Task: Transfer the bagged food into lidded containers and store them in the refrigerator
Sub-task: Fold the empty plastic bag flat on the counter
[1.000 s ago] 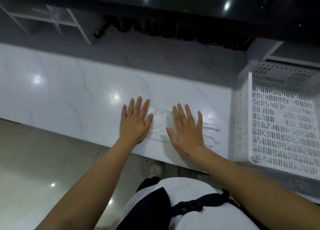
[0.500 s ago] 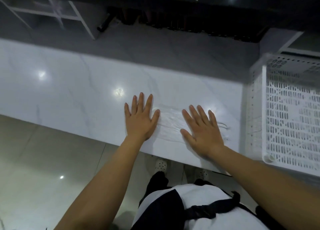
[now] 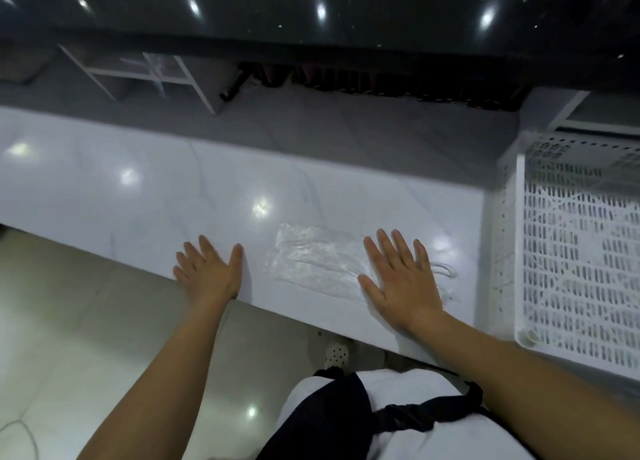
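An empty clear plastic bag (image 3: pixel 313 259) lies flattened on the white marble counter (image 3: pixel 138 189), near its front edge. My right hand (image 3: pixel 401 279) rests palm down on the bag's right end, fingers spread, with the bag's handles showing just right of it. My left hand (image 3: pixel 207 272) lies flat on the counter's front edge, to the left of the bag and apart from it. Neither hand grips anything. No food and no lidded container is in view.
A white perforated plastic basket (image 3: pixel 575 252) stands at the counter's right end. Behind the counter lies a grey shelf with a white frame (image 3: pixel 145 75) and a row of dark items (image 3: pixel 381 82). Glossy tiled floor (image 3: pixel 69 338) lies below left.
My left hand has slid left off the bag to the counter's front edge. My right hand stays pressed on the bag's right end. The camera view has shifted.
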`<state>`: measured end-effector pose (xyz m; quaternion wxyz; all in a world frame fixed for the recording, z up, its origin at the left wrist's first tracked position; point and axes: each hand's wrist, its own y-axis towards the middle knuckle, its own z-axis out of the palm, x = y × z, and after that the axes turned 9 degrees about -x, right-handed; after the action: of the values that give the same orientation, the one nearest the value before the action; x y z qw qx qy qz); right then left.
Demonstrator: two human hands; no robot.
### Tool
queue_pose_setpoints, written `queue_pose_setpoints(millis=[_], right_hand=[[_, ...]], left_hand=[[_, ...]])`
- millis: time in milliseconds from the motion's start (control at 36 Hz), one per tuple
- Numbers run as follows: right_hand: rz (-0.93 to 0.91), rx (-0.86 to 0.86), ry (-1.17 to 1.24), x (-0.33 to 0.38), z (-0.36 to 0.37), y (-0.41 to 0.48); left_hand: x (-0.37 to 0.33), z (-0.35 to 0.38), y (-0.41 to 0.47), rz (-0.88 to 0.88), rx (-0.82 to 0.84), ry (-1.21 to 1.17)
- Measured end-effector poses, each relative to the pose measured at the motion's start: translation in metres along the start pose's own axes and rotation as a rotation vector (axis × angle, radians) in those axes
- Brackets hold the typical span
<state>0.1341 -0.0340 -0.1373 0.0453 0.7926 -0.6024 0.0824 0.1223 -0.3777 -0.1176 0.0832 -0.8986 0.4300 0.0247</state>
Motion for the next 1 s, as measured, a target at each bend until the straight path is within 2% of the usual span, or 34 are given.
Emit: queue_pose_setpoints(millis=[56, 111, 194, 278, 389, 444, 528, 583, 667, 722, 806, 861, 917, 1000], right_hand=[[0.002, -0.005, 0.003, -0.001, 0.001, 0.000], [-0.001, -0.008, 0.004, -0.001, 0.001, 0.000], [-0.012, -0.003, 0.006, -0.001, 0.000, -0.001], [-0.056, -0.033, 0.026, -0.001, -0.003, -0.001], [-0.324, -0.089, 0.047, 0.000, -0.007, -0.002], [-0.405, -0.022, 0.036, 0.000, -0.006, 0.000], [-0.420, 0.058, -0.007, -0.001, -0.003, 0.004], [-0.428, 0.070, -0.011, 0.001, -0.003, 0.010], [-0.428, 0.082, 0.028, 0.011, -0.006, 0.022], [-0.354, 0.057, 0.221, 0.020, -0.009, 0.032], [-0.089, -0.063, 0.824, 0.027, -0.014, 0.037], [0.062, -0.062, 1.109, 0.025, -0.017, 0.036], [0.167, -0.030, 1.262, 0.023, -0.020, 0.035], [0.336, -0.047, 1.421, 0.021, -0.028, 0.038]], left_hand=[[-0.012, -0.007, -0.006, -0.018, -0.053, -0.047], [-0.030, -0.011, -0.015, 0.119, -0.072, -0.205], [-0.061, -0.011, -0.032, 0.267, 0.068, -0.399], [-0.088, -0.006, -0.037, 0.234, 0.132, -0.283], [-0.104, -0.012, -0.030, -0.008, 0.244, -0.365], [-0.104, -0.019, -0.025, -0.051, 0.290, -0.364], [-0.101, -0.032, -0.025, -0.083, 0.306, -0.455], [-0.098, -0.045, -0.033, -0.060, 0.314, -0.576], [-0.104, -0.060, -0.060, 0.107, 0.228, -0.676], [-0.115, -0.061, -0.079, 0.255, 0.115, -0.594], [-0.131, -0.052, -0.104, 0.454, -0.048, -0.516], [-0.139, -0.039, -0.117, 0.540, -0.079, -0.485], [-0.143, -0.019, -0.126, 0.584, -0.039, -0.390], [-0.145, 0.011, -0.137, 0.580, 0.166, -0.360]])
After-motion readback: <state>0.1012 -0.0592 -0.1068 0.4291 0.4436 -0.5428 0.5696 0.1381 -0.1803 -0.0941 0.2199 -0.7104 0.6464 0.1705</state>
